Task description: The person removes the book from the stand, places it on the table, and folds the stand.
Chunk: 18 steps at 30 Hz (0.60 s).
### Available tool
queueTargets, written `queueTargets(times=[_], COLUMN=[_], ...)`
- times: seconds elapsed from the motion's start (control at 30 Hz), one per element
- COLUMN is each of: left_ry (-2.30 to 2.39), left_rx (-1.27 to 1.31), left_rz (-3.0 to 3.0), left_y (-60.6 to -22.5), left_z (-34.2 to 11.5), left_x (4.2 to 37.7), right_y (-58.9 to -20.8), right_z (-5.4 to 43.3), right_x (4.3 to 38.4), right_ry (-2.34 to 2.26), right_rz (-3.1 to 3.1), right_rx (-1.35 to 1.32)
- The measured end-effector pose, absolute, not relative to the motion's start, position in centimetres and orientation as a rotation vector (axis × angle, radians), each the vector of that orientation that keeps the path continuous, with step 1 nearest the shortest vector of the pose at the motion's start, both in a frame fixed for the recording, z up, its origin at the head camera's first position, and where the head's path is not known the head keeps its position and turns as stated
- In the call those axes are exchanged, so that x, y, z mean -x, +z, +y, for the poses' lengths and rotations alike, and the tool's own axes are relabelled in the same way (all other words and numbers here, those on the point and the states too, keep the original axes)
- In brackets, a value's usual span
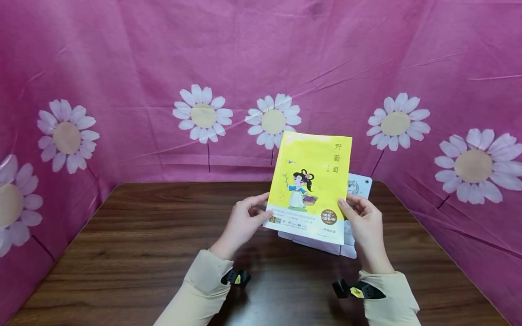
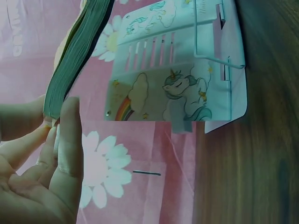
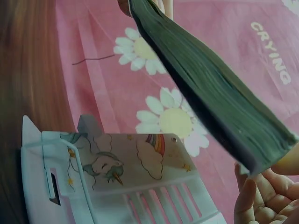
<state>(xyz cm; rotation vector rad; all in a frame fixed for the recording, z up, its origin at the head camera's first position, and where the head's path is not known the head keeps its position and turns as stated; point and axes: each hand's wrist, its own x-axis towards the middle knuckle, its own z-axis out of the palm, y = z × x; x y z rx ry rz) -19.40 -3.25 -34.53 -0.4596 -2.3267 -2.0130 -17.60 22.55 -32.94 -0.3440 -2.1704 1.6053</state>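
A yellow book [image 1: 314,167] with a cartoon girl carrying a basket on its cover is held up between both hands. My left hand [image 1: 242,224] pinches its lower left edge, thumb in front. At the lower right edge my right hand [image 1: 367,226] grips it in the same way, with the thumb on the cover. Behind and below the book stands a white book stand [image 1: 360,183], mostly hidden in the head view. Both wrist views show its unicorn and rainbow pictures, slots and wire bar; the book's page edges [image 3: 210,84] face the right wrist camera, apart from the stand [image 3: 112,163].
The stand rests on a dark wooden table [image 1: 142,253]. A pink cloth [image 1: 142,54] printed with large white daisies hangs behind the table and along both sides. Each wrist wears a black strap [image 1: 236,277] over a beige sleeve [image 1: 200,290].
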Motion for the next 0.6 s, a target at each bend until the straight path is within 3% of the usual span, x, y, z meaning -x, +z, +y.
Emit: queueTargets(times=[0.6], left_ry=[-2.105], left_rx=[0.560], left_rz=[-2.450], left_y=[-33.1], left_z=[-7.1], left_x=[18.5], right_y=[-32.8], right_z=[20.3], right_x=[17.1], right_ry=[1.888], right_rz=[-2.127], right_rx=[0.274])
